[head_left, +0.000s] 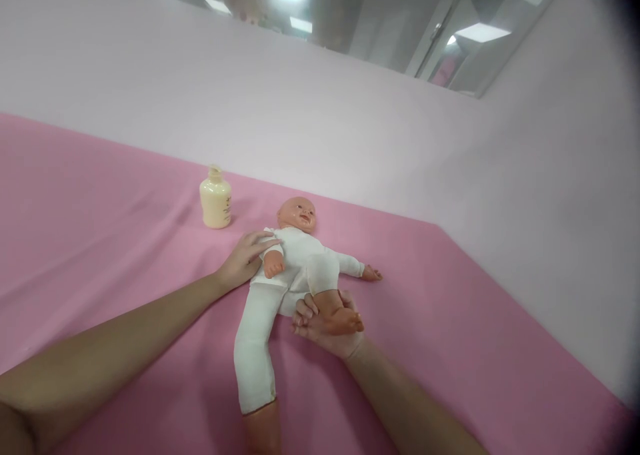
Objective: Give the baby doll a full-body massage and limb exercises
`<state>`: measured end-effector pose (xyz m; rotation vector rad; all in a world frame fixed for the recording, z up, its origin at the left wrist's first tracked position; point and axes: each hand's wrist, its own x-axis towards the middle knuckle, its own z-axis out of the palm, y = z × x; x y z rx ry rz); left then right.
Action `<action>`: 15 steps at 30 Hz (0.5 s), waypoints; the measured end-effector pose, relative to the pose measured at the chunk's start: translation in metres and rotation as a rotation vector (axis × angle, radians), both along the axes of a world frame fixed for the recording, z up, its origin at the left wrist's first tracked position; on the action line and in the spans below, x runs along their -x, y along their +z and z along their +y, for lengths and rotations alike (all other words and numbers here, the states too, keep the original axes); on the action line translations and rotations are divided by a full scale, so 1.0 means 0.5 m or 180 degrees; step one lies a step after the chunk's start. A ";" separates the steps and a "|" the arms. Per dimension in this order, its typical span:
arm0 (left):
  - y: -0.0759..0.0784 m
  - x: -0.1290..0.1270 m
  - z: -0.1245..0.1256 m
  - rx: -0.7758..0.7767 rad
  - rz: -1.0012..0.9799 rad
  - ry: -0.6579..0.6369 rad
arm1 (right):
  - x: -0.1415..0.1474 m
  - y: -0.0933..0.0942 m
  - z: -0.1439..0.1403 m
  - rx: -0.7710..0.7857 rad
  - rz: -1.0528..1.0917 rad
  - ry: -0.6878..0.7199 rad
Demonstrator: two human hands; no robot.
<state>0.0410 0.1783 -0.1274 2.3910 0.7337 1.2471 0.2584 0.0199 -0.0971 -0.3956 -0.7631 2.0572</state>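
Observation:
A baby doll point(303, 245) in white clothes lies on its back on the pink surface point(435, 308). Its head points away from me, one leg stretches toward me and the other is bent up. At the doll's shoulder and upper arm lies my left hand point(245, 258), open, its fingers stretched over the sleeve; the thumb is hidden. My right hand point(327, 325) is closed round the lower part of the bent leg from below, with curled fingers showing beside the ankle. The doll's bare foot hangs over my palm.
A cream-coloured bottle point(216, 201) with a short neck stands upright left of the doll's head. White walls point(350, 128) rise behind and to the right of the pink surface. Higher up, a glass panel point(380, 21) shows reflected ceiling lights.

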 end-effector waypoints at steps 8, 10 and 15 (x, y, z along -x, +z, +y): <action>-0.005 0.001 0.003 -0.0171 0.0055 0.0020 | 0.001 0.003 0.004 0.0411 0.0013 -0.0330; -0.003 0.001 0.002 -0.0088 0.0035 0.0001 | -0.001 0.001 0.006 0.0378 -0.0003 -0.0307; 0.008 -0.004 0.002 0.0413 -0.0309 0.0048 | -0.003 -0.016 0.005 -0.0080 0.0009 0.0089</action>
